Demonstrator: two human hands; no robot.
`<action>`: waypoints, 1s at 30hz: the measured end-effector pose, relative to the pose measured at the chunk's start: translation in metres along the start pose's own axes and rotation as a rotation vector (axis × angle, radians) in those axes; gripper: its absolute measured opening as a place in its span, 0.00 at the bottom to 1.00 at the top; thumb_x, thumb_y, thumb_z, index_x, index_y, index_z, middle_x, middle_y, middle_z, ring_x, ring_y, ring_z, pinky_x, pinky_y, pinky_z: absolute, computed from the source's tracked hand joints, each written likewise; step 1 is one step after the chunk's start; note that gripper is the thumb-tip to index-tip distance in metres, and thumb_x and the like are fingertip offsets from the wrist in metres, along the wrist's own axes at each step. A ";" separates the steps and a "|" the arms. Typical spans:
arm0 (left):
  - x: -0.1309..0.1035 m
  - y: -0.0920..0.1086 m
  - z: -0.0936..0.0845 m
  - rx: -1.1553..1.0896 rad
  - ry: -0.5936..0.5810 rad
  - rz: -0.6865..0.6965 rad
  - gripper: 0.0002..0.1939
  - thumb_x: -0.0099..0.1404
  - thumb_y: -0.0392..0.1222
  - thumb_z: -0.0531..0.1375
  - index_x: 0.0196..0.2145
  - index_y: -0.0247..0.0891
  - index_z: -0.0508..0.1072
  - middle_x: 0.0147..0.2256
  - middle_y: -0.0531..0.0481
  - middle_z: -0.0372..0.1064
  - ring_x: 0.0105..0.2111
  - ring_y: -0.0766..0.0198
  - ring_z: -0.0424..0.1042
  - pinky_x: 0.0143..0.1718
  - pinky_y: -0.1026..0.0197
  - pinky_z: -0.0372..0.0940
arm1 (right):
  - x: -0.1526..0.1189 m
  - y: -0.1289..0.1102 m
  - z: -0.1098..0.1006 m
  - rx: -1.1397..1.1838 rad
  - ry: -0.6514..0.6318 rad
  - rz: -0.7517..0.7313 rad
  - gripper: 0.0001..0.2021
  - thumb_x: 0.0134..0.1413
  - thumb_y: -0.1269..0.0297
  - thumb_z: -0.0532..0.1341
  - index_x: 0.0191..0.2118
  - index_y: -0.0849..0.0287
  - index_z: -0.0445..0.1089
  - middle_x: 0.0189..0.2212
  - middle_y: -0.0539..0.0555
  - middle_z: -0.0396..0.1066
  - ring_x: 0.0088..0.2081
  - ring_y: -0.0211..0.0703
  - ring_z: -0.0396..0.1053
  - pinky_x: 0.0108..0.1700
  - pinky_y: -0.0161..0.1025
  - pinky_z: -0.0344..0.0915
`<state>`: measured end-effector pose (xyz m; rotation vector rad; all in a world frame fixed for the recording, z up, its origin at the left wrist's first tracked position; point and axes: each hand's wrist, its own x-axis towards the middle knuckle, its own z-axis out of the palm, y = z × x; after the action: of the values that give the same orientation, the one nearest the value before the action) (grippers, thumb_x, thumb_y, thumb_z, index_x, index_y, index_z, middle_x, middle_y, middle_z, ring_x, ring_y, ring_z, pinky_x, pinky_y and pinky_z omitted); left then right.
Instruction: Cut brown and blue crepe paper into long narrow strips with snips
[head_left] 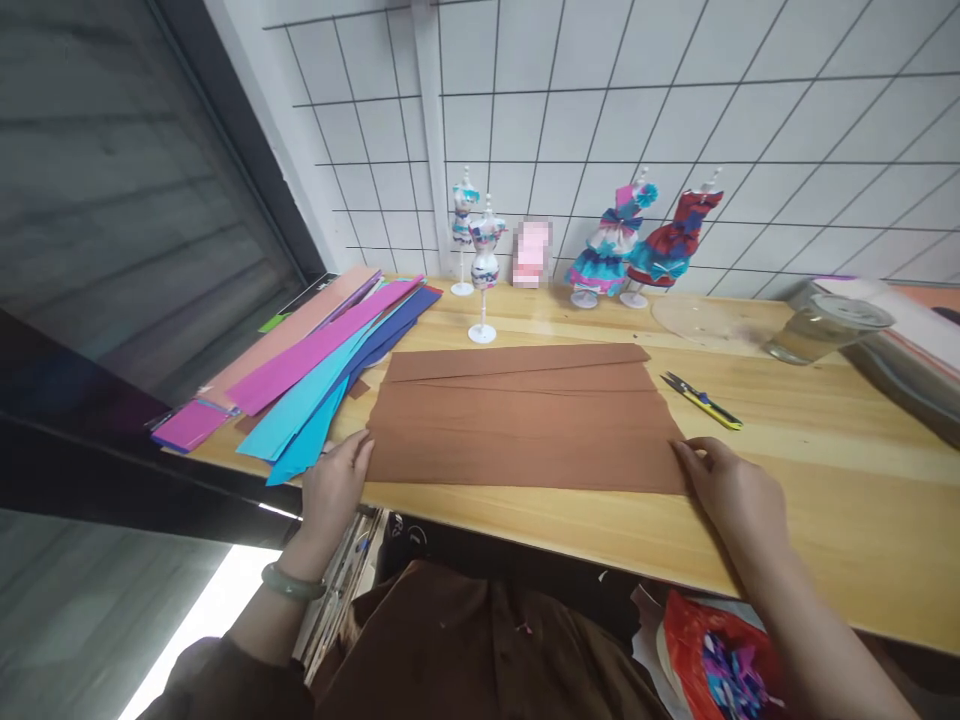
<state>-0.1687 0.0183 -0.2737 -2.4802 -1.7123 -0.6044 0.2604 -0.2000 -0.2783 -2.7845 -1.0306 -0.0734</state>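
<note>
A wide brown sheet (pixel 517 430), cloth or paper, lies flat on the wooden table with a fold or overlapping layer along its far side. My left hand (pixel 336 478) pinches its left edge near the front corner, thumb against fingers. At the opposite end, the right edge is pinched between thumb and fingers of my right hand (pixel 731 490). Yellow-and-black thread snips (pixel 702 402) rest on the table just beyond my right hand. Close to my left hand is a fanned stack of coloured sheets, with turquoise pieces (pixel 300 425) and a magenta strip (pixel 322 345) on it.
Mini dress forms (pixel 484 265) stand at the back, two wearing ruffled dresses (pixel 604 245). A clear cup (pixel 829 325) sits at the right. The table (pixel 847 500) ends at a front edge before my body; a red bag (pixel 694 640) of scraps is below it.
</note>
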 end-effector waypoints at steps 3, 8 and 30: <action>0.000 0.003 -0.003 0.106 -0.031 -0.012 0.18 0.65 0.48 0.49 0.47 0.40 0.70 0.31 0.44 0.73 0.31 0.57 0.70 0.28 0.62 0.56 | -0.002 -0.002 -0.002 -0.057 -0.027 0.014 0.20 0.56 0.47 0.46 0.39 0.52 0.69 0.28 0.61 0.73 0.29 0.54 0.69 0.26 0.40 0.53; 0.001 0.007 -0.007 0.233 -0.061 0.022 0.20 0.66 0.48 0.45 0.48 0.40 0.69 0.28 0.43 0.71 0.30 0.55 0.69 0.25 0.61 0.53 | -0.005 -0.005 -0.003 -0.236 0.000 -0.135 0.16 0.59 0.54 0.46 0.39 0.56 0.66 0.26 0.60 0.72 0.28 0.51 0.70 0.28 0.40 0.52; -0.005 0.154 0.006 -0.151 -0.259 0.986 0.34 0.62 0.62 0.44 0.58 0.38 0.55 0.61 0.44 0.45 0.62 0.53 0.37 0.60 0.48 0.40 | -0.004 -0.023 -0.013 -0.549 0.087 -0.470 0.08 0.52 0.79 0.48 0.33 0.66 0.62 0.20 0.60 0.68 0.22 0.48 0.69 0.27 0.39 0.47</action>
<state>-0.0286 -0.0430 -0.2557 -3.1237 -0.2966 -0.3007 0.2430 -0.1875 -0.2629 -2.8639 -1.8527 -0.6151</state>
